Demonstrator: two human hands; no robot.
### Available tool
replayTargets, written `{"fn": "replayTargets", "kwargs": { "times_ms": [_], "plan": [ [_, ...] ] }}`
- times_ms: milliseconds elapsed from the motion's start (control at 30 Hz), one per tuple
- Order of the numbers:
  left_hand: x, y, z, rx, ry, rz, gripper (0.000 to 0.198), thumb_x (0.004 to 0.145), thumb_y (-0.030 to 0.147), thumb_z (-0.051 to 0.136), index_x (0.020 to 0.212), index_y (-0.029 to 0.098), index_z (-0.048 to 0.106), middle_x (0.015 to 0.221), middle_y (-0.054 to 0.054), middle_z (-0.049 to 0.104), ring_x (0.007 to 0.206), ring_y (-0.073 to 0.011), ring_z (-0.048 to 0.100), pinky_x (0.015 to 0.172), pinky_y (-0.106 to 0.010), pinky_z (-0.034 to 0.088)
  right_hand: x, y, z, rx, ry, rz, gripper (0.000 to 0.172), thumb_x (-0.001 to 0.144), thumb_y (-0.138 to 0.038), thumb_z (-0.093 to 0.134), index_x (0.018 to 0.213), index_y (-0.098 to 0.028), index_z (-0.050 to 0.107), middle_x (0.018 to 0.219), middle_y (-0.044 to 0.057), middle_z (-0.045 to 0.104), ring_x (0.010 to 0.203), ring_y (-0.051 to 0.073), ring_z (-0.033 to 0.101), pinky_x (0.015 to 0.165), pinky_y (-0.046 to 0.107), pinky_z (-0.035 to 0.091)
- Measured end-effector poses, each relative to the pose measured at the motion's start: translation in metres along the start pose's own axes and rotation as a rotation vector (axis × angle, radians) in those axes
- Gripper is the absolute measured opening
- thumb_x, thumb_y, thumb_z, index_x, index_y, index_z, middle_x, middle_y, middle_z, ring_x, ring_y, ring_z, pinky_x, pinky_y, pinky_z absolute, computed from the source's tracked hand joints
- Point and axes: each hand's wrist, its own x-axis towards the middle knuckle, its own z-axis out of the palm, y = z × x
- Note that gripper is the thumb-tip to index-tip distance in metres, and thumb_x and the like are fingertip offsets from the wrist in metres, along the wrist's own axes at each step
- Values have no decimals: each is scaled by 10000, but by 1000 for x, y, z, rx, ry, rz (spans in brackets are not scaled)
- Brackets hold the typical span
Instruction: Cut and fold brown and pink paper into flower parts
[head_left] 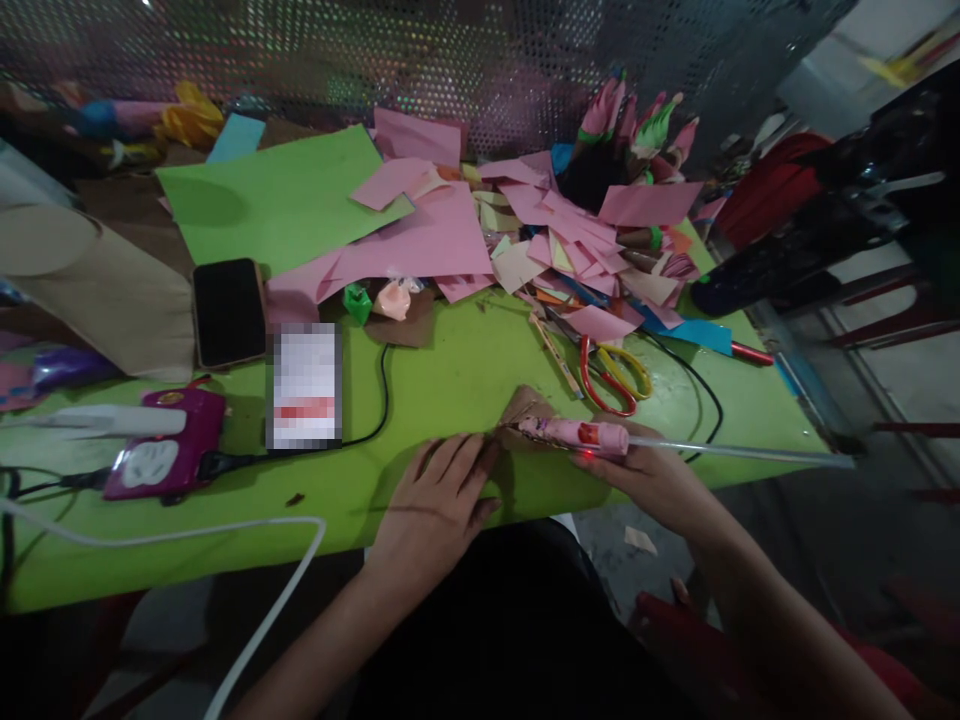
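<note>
Bare forearms nearest, over a green table. Right hand wrapped round a pink glue gun, its front end at a brown paper scrap by the table's near edge. Left hand beside scrap; whether it pinches anything, can't tell. Scissors just beyond.

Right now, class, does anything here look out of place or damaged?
Yes. A pale scrap lies on the floor, away from the jumbled paper pile on the green table. The pink glue gun in the right hand looks stained, with dark marks toward its front.
</note>
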Motion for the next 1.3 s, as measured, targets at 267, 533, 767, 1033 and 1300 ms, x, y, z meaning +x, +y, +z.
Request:
{"fn": "replayTargets", "kwargs": {
  "times_ms": [267, 533, 767, 1033, 1300],
  "plan": [
    [-1, -1, 1, 2, -2, 8, 411, 950, 289, 549, 1336, 150, 543, 1339, -102, 617, 1231, -242, 545, 1071, -437, 429, -2, 2, -2, 2, 27, 11, 285, 896, -485, 593, 843, -217, 671, 822, 43, 635, 750, 217, 592, 659, 336, 468],
    [0, 0, -1, 2, -14, 3, 413, 962, 297, 526, 1350, 154, 535, 1349, -107, 610, 1235, -244, 545, 1077, -432, 422, 2, -7, 2, -18, -44, -35, 327, 894, -482, 590, 704, -217, 598, 707, 20, 585, 660, 190, 556, 615, 312, 436],
    [1, 0, -2, -1, -14, 6, 406, 966, 290, 521, 1345, 146, 536, 1350, -112, 613, 1240, -248, 551, 1080, -442, 429, 0, -3, 1, -2, -36, 10, 316, 903, -498, 579, 770, -218, 642, 757, 29, 627, 696, 199, 583, 631, 320, 473],
    [0, 1, -3, -3, -34, -16, 392, 951, 282, 556, 1325, 165, 556, 1366, -87, 608, 1232, -247, 558, 1092, -438, 423, -1, 8, -10, 17, 40, 46, 293, 900, -459, 595, 1056, -251, 730, 1063, 50, 731, 1004, 278, 673, 901, 420, 533],
    [0, -2, -1, -14, -3, 3, 384, 938, 252, 557, 1310, 157, 580, 1365, -98, 611, 1209, -261, 570, 1068, -456, 433, -7, 21, -21, 175, 168, 136, 289, 849, -481, 642, 967, -232, 730, 873, 48, 740, 920, 284, 677, 870, 439, 544]
  ]
}}
